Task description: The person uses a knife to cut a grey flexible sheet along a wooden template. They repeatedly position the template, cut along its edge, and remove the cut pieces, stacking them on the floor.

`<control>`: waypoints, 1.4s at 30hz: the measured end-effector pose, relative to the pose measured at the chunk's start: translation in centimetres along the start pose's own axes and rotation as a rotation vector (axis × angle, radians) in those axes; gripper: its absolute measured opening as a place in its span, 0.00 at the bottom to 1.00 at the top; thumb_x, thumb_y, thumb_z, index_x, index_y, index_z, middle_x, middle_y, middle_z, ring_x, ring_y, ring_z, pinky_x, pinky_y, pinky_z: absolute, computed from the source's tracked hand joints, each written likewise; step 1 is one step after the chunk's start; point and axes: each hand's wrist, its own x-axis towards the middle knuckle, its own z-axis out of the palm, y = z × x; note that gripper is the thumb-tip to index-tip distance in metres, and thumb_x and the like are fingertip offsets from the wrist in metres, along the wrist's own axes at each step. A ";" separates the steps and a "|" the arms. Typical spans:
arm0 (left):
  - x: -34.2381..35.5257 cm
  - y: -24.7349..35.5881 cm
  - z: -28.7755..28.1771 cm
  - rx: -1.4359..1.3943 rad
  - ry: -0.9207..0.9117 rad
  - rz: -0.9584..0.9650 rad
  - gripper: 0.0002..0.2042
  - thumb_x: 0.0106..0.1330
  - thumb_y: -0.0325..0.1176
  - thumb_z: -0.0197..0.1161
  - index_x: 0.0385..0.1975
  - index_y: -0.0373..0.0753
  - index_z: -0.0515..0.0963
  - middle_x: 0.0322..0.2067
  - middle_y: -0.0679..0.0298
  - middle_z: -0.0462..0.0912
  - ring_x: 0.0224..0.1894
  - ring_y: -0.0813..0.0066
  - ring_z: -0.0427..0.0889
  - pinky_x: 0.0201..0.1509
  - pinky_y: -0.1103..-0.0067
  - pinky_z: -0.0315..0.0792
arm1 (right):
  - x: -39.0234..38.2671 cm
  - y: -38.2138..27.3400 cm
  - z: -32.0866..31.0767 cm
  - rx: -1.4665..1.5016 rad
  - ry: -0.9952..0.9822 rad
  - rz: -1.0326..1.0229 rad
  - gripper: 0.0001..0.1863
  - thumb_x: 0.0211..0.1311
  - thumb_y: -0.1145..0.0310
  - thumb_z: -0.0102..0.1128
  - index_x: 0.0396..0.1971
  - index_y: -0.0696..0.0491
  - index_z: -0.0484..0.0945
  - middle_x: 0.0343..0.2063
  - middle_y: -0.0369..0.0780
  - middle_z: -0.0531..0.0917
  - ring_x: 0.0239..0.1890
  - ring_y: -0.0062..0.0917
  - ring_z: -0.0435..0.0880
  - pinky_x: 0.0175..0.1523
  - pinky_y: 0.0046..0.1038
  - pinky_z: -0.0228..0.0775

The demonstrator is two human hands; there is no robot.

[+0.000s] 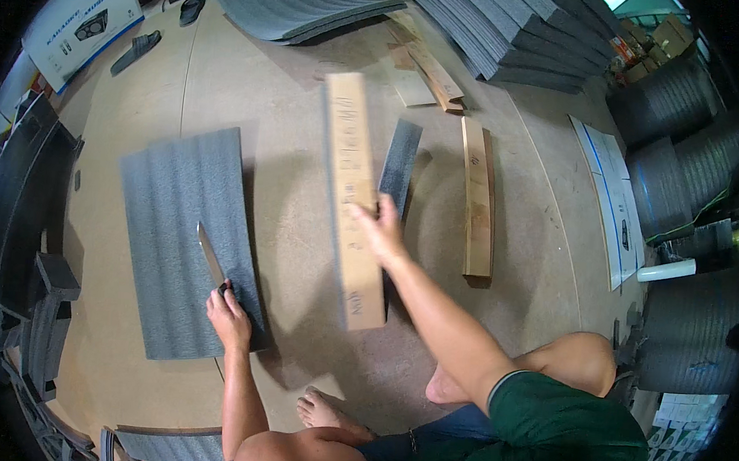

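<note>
My left hand is closed around the dark handle of a knife. The knife's long pale blade points away from me over a grey foam sheet, which lies on the floor to the left. My right hand grips the right edge of a long, flat, tan wooden board with handwriting along its face. The board stands lengthwise in front of me, slightly blurred. A narrow grey foam strip shows just right of the board, partly hidden by it and by my right hand.
A second wooden board lies to the right, with more wood pieces beyond. Stacked foam sheets and a curved foam pile sit at the far side. Dark foam pieces line the left; foam rolls stand right.
</note>
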 end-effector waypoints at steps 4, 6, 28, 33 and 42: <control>-1.2 3.0 1.3 -0.060 -0.091 -0.003 0.13 0.81 0.33 0.53 0.52 0.34 0.82 0.44 0.44 0.84 0.51 0.41 0.80 0.56 0.53 0.72 | 2.4 2.2 -8.4 -0.138 0.286 0.372 0.27 0.72 0.56 0.70 0.60 0.59 0.74 0.46 0.43 0.86 0.46 0.28 0.85 0.51 0.33 0.80; -1.8 4.2 1.3 -0.244 -0.129 0.053 0.12 0.81 0.34 0.54 0.51 0.35 0.82 0.40 0.45 0.86 0.47 0.40 0.83 0.51 0.54 0.75 | 1.7 1.6 -9.4 -0.245 0.477 0.299 0.25 0.75 0.55 0.66 0.58 0.61 0.75 0.49 0.43 0.86 0.47 0.29 0.86 0.52 0.32 0.80; -10.9 7.0 -0.3 0.411 -0.401 0.045 0.47 0.60 0.44 0.74 0.81 0.44 0.61 0.79 0.34 0.52 0.82 0.36 0.53 0.81 0.40 0.45 | -3.7 3.8 15.0 -0.690 -0.309 0.216 0.55 0.58 0.47 0.78 0.80 0.53 0.60 0.64 0.57 0.78 0.68 0.49 0.78 0.73 0.45 0.71; -10.5 5.0 -1.7 0.300 -0.428 0.020 0.48 0.55 0.39 0.75 0.80 0.44 0.63 0.79 0.34 0.53 0.83 0.34 0.49 0.83 0.40 0.42 | -2.3 4.1 15.1 -0.804 -0.383 0.219 0.57 0.57 0.51 0.79 0.82 0.48 0.55 0.63 0.57 0.79 0.66 0.49 0.80 0.71 0.45 0.74; -10.4 4.9 -2.6 0.293 -0.497 0.074 0.53 0.52 0.45 0.82 0.81 0.46 0.61 0.79 0.35 0.51 0.83 0.32 0.47 0.82 0.39 0.42 | -1.5 5.7 14.6 -0.765 -0.462 0.154 0.62 0.56 0.64 0.80 0.84 0.50 0.47 0.65 0.56 0.80 0.65 0.47 0.83 0.70 0.41 0.75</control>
